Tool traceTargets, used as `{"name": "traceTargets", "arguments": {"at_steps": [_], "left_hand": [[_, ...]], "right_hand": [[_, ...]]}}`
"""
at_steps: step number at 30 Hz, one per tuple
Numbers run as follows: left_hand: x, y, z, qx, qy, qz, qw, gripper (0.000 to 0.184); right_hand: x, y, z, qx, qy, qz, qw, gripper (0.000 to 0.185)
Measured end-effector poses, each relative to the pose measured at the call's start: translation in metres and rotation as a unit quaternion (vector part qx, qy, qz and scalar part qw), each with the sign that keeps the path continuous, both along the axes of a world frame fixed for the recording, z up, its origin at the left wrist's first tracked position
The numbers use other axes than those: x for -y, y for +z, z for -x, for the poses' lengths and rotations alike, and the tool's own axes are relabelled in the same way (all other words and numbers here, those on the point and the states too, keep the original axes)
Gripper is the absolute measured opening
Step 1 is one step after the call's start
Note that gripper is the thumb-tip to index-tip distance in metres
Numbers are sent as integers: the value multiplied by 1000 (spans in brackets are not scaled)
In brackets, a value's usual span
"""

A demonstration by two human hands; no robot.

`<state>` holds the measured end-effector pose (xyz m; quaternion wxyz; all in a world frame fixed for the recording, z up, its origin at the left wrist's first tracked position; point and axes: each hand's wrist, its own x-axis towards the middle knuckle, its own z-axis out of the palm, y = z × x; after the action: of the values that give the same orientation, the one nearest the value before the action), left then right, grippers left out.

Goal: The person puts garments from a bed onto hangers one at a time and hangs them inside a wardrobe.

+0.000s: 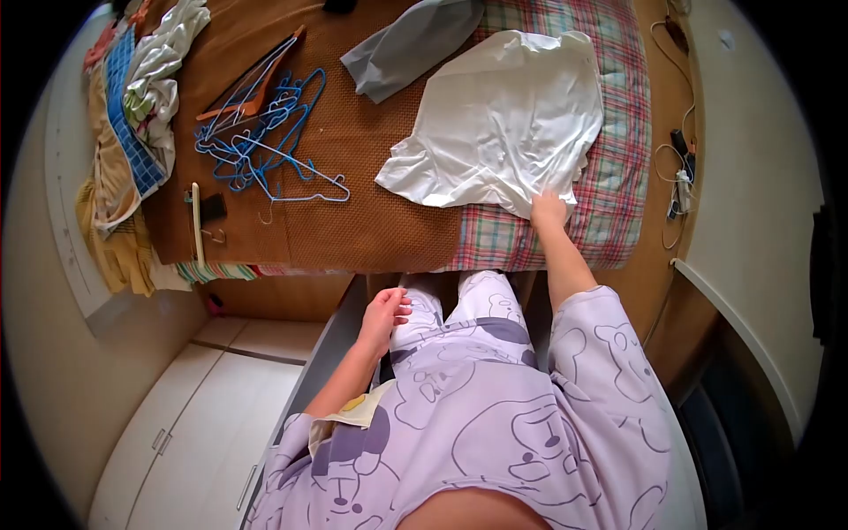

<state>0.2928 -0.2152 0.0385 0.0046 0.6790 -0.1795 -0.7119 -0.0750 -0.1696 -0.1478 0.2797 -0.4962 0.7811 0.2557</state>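
Observation:
A white short-sleeved shirt [508, 115] lies spread and wrinkled on the bed, over a plaid cover. At its near right edge my right hand [548, 210] is closed on the cloth; the fingertips are partly hidden. My left hand [386, 315] hangs by my left thigh, in front of the bed's edge. Its fingers are loosely bent and a little apart, with nothing visible in them. Just beyond the shirt, a folded grey garment [411, 49] rests on the bed.
Blue wire hangers [274, 141] and wooden hangers [265, 84] are piled on the brown mat [380, 230]. Clothes, including a patterned silky one [163, 66], lie along the left side. Cables and a power strip [683, 190] run along the right ledge. White cabinets [194, 433] stand at lower left.

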Motion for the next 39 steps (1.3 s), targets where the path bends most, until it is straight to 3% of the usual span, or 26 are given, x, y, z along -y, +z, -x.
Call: {"name": "traceTargets", "arguments": {"at_steps": [2, 3, 5, 6, 8, 9, 12, 15, 17, 19, 20, 21, 23, 25, 26, 27, 29, 31, 33, 34, 35, 37, 38, 39], "left_hand": [[-1, -1, 2, -7, -33, 3, 999, 27], [-1, -1, 3, -9, -31, 4, 999, 27], [1, 1, 5, -34, -66, -7, 997, 26], [1, 0, 4, -36, -75, -6, 997, 30], [4, 0, 4, -41, -83, 3, 996, 28], [7, 0, 3, -43, -97, 7, 994, 27], [20, -7, 2, -42, -94, 27, 994, 26], [35, -8, 3, -41, -91, 47, 994, 33], [40, -11, 9, 17, -155, 295, 943, 51], [56, -5, 15, 90, -262, 461, 843, 71], [63, -6, 16, 85, -285, 495, 816, 75], [71, 11, 20, 103, -313, 577, 747, 71], [80, 19, 21, 92, -333, 602, 720, 63], [81, 21, 19, 108, -311, 597, 731, 48], [86, 20, 14, 83, -308, 613, 722, 34], [91, 15, 9, 83, -305, 614, 723, 34], [95, 7, -4, -41, -163, 507, 845, 20], [102, 11, -12, -123, -44, 412, 902, 8], [116, 29, -17, -140, -3, 422, 896, 8], [121, 30, -22, -140, -2, 419, 897, 8], [127, 29, -28, -172, -25, 394, 903, 9], [142, 26, -41, -203, -47, 366, 907, 10], [153, 25, -48, -198, -231, 307, 902, 12], [163, 21, -54, -187, -406, 236, 863, 14]], "right_hand": [[-13, 1, -5, 15, -60, 126, 990, 19], [-23, -6, -5, 14, -57, 127, 990, 19], [-36, -21, -4, 110, -241, 169, 949, 24], [-40, -29, 3, 109, -237, 173, 950, 24], [-34, -41, 16, 267, -401, 259, 837, 29], [-20, -19, 11, 330, -460, 266, 780, 28], [27, 62, -20, 482, -498, 207, 690, 30], [68, 178, -84, 606, -525, 150, 578, 34], [66, 221, -118, 723, -478, 104, 487, 39], [60, 272, -142, 786, -466, 18, 406, 49], [57, 291, -146, 815, -427, -9, 392, 52], [54, 306, -149, 841, -387, -36, 377, 56], [51, 312, -143, 852, -374, -45, 362, 60], [47, 300, -128, 840, -444, 18, 310, 59], [49, 298, -123, 821, -471, 63, 316, 59], [53, 300, -117, 820, -475, 80, 310, 58], [59, 300, -116, 782, -504, 145, 337, 57], [69, 304, -121, 768, -515, 155, 348, 57], [75, 299, -128, 720, -528, 184, 411, 57], [78, 294, -133, 675, -518, 217, 478, 44], [79, 286, -137, 674, -520, 216, 480, 44], [81, 271, -143, 452, -467, 358, 670, 29], [84, 268, -144, 371, -453, 398, 706, 21], [86, 268, -144, 370, -452, 396, 708, 21]]}}
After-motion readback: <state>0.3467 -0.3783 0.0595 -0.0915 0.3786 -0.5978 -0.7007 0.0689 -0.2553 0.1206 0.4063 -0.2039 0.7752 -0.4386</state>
